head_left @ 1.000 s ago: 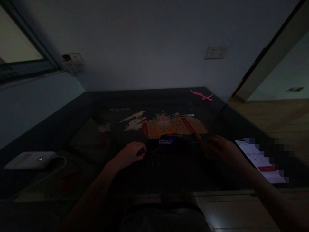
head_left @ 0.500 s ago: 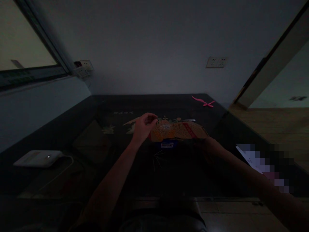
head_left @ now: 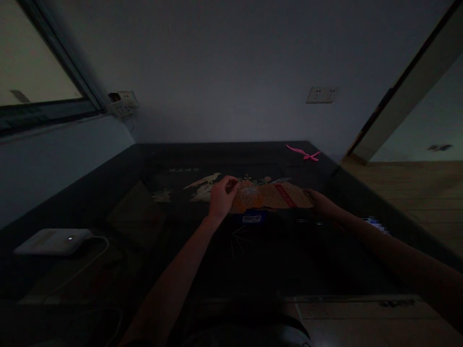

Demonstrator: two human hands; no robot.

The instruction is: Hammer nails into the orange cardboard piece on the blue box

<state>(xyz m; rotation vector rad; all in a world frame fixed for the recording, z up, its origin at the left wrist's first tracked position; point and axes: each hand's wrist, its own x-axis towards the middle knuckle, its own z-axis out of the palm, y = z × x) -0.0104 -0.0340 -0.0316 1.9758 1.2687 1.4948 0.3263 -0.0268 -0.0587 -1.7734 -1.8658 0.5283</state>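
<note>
A tan speckled packet [head_left: 271,194] lies across the middle of the black tabletop. It has a diagonal red band, orange patches and a shiny clear area. My left hand [head_left: 222,195] is at its left end, with thumb and fingertips pinched together; what they hold is too dark to make out. My right hand [head_left: 320,203] grips the packet's right end, its fingers partly hidden in shadow. Just below the packet's near edge is a blue item [head_left: 252,218] with a white label. Several thin pale lines [head_left: 237,236] show on the dark surface closer to me.
A white device [head_left: 54,241] with a cable lies at the left. Pink ribbon [head_left: 304,153] rests at the far right of the table [head_left: 217,152]. Bird and flower decoration [head_left: 204,185] appears beyond my left hand. Wall sockets [head_left: 321,95] are behind. The room is dim.
My left hand has shifted slightly right along the packet. My right hand has risen a little at its end. The pale sheet at right is now mostly hidden behind my forearm.
</note>
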